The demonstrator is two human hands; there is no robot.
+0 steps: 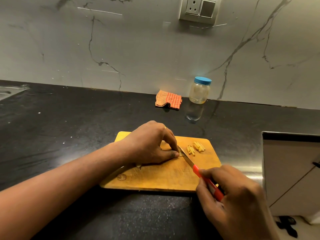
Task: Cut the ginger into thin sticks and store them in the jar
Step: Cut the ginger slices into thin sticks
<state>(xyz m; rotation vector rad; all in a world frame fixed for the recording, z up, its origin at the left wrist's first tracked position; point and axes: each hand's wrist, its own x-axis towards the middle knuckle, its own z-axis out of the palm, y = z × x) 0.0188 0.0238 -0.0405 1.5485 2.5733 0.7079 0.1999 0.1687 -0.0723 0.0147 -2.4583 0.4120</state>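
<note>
Red-handled knife (204, 177), blue-lidded jar (200, 90), orange checked cloth (168, 100), black counter (69, 129)

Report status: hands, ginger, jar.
Left hand pins ginger on board; right hand grips knife, blade at it. Cut sticks beside blade. Jar lidded, behind board, cloth beside it.

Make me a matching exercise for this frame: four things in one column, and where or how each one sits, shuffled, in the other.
Things
1. jar
2. knife
3. cut ginger sticks
4. ginger piece

Place or state
a. pinched by the left hand against the blade
b. lid on, standing by the wall
c. gripped by its red handle in the right hand
d. lying loose on the cutting board, right of the blade

Pairs: 1-b, 2-c, 3-d, 4-a
</note>
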